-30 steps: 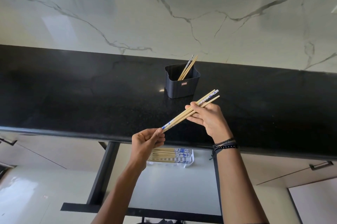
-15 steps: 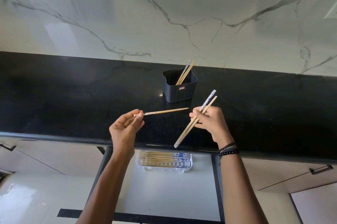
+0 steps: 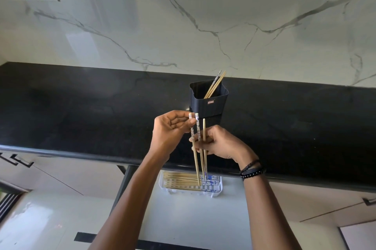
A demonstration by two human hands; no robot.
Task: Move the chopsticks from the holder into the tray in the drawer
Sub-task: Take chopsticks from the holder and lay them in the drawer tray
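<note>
Head view showed both hands close together above the front edge of the table (image 3: 81,111), holding three chopsticks (image 3: 195,158) almost upright, tips down. The left hand (image 3: 169,132) pinched at their patterned top ends; the right hand (image 3: 222,144) curled round the shafts lower down. The tips hung over the white tray (image 3: 218,191) in the open drawer (image 3: 183,219), where other chopsticks (image 3: 181,180) lay side by side. Behind the hands, the black holder (image 3: 209,107) stood on the table with a few sticks (image 3: 215,84) leaning inside.

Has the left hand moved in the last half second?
Yes. The left hand swung right, toward the black holder on the counter, bringing its chopstick upright beside the right hand and its chopsticks.
</note>
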